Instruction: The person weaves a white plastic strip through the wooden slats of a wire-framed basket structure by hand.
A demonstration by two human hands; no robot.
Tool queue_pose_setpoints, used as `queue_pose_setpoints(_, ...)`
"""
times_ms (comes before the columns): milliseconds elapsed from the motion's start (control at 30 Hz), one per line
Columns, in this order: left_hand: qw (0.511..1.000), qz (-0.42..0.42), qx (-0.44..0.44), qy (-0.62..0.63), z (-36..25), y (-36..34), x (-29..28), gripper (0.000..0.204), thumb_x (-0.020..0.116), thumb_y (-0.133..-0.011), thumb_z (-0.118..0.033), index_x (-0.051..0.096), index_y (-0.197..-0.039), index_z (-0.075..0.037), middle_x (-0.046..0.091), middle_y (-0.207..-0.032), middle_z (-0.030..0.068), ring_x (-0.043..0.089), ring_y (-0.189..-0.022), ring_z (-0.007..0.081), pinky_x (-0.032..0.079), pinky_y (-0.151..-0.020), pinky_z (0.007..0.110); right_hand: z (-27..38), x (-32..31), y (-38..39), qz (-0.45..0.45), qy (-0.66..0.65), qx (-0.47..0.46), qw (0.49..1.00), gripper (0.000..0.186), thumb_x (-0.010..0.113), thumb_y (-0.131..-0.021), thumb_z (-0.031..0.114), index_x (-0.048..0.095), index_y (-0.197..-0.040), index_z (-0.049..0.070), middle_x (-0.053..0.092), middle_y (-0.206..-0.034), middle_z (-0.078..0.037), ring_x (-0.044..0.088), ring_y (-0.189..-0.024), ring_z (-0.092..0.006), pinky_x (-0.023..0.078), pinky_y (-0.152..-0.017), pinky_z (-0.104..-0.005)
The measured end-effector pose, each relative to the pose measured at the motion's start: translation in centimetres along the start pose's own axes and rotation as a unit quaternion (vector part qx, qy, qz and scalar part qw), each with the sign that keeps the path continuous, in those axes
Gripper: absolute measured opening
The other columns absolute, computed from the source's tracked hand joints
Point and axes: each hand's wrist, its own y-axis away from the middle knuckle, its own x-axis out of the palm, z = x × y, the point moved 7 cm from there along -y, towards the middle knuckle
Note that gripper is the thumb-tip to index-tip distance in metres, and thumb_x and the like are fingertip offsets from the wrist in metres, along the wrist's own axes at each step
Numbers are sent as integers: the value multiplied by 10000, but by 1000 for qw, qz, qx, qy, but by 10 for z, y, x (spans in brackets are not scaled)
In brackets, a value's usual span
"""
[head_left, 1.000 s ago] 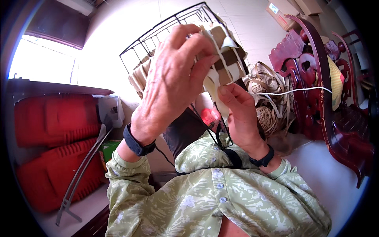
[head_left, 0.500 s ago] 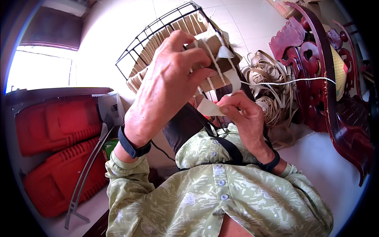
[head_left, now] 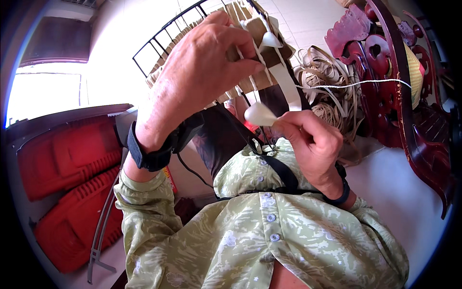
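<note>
A black wire-frame basket (head_left: 156, 48), partly woven with beige flat strip and strung with white cords, leans in front of my legs. My left hand (head_left: 202, 62) grips its near side, fingers curled among the cords and thumb lying by them; the fingertips are partly hidden. A pale flat strip (head_left: 287, 89) hangs down from the basket's right corner. Between thumb and forefinger, my right hand (head_left: 313, 144) pinches a pale strip (head_left: 260, 114) whose free part bulges into a rounded fold just below the basket. A small white curled piece (head_left: 271, 40) sits at the basket's corner.
Coils of beige strip (head_left: 327, 91) lie on the floor to the right. A white cord (head_left: 356, 85) stretches from the basket toward a carved dark-red wooden chair (head_left: 404, 115). Red plastic pieces (head_left: 72, 159) and a thin grey metal frame (head_left: 98, 236) stand at left.
My right hand has moved slightly right, and the pinched strip has gone from lying flat to a rounded fold. The basket and my left hand appear slightly higher in the picture.
</note>
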Motion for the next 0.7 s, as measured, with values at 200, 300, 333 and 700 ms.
queue_pose_setpoints(200, 997, 73, -19, 5, 2, 1, 5, 241, 763, -785, -256, 721, -859, -31, 568, -895, 82, 627, -715, 206, 477, -655, 354, -26, 23, 2, 17, -89, 115, 989, 108, 669, -925, 92, 648, -982, 3, 598, -662, 16, 481, -582, -8, 380, -507, -202)
queue_pose_setpoints(300, 997, 80, -18, -9, 4, 2, 6, 250, 759, -789, -256, 721, -863, -19, 628, -1053, 123, 659, -774, 201, 497, -689, 338, -22, 25, 0, 16, -95, 137, 986, 113, 675, -926, 110, 657, -947, 1, 583, -661, 22, 465, -583, -5, 365, -502, -201)
queue_pose_setpoints(333, 997, 77, -16, -17, 6, 2, 7, 250, 758, -789, -255, 720, -865, -19, 633, -1115, 142, 668, -795, 200, 503, -701, 333, -19, 25, -1, 31, -84, 138, 986, 117, 676, -926, 115, 659, -936, 0, 585, -664, 23, 463, -585, -4, 361, -501, -200)
queue_pose_setpoints(700, 994, 104, -31, -19, -1, -2, 9, 356, 829, -693, -295, 681, -844, -9, 633, -1109, 119, 644, -816, 240, 503, -748, 354, -6, 14, -5, -63, -42, 51, 996, 125, 671, -888, 28, 591, -793, 19, 698, -682, -34, 529, -480, -33, 386, -435, -196)
